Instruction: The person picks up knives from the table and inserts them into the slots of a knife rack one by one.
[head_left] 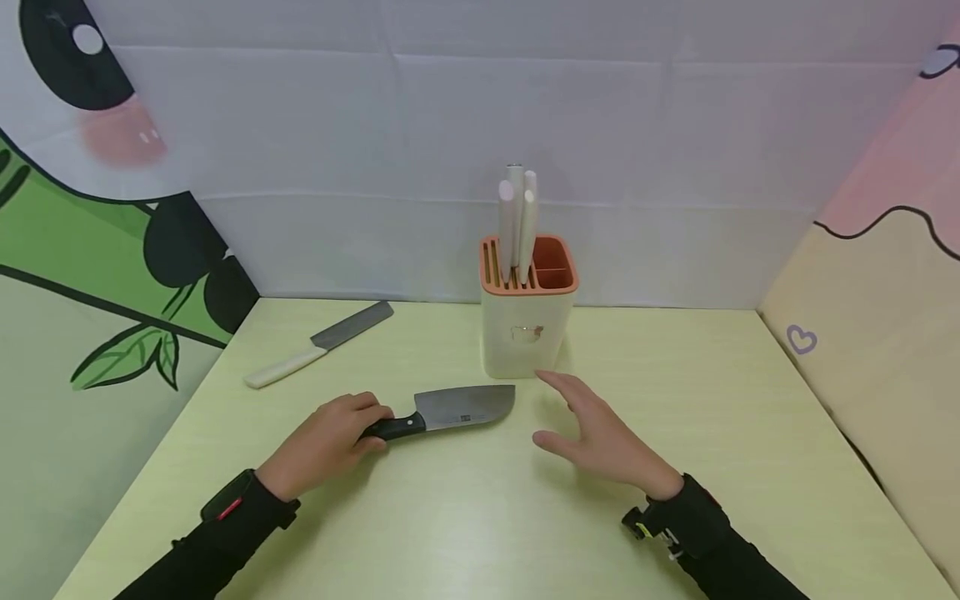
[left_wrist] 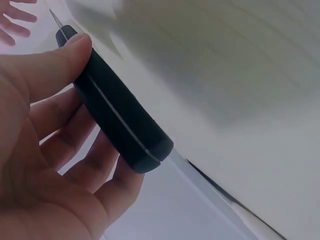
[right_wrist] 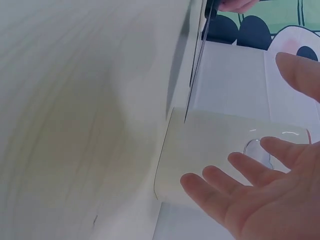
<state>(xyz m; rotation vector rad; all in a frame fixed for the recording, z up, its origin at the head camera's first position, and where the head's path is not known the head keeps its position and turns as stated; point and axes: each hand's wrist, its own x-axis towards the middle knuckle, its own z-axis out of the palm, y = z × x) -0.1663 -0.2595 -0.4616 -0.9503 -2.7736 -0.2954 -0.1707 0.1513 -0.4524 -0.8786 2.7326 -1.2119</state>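
Observation:
My left hand (head_left: 333, 442) grips the black handle (left_wrist: 117, 107) of a kitchen knife (head_left: 465, 407) with a broad steel blade. The blade points right, just above the table, its tip near the foot of a knife block (head_left: 525, 337). That block is cream-white with an orange slotted top, and several white-handled knives (head_left: 517, 217) stand upright in it. Close to the block's front, my right hand (head_left: 600, 433) is spread with thumb and fingers apart and holds nothing. In the right wrist view its fingers (right_wrist: 215, 197) appear before the block's white side (right_wrist: 210, 145).
A second knife with a white handle and a rectangular grey blade, a cleaver (head_left: 322, 343), lies at the back left of the pale wooden table (head_left: 450, 525). A white cloth backdrop (head_left: 337, 150) hangs behind the table, with cartoon-printed panels at both sides.

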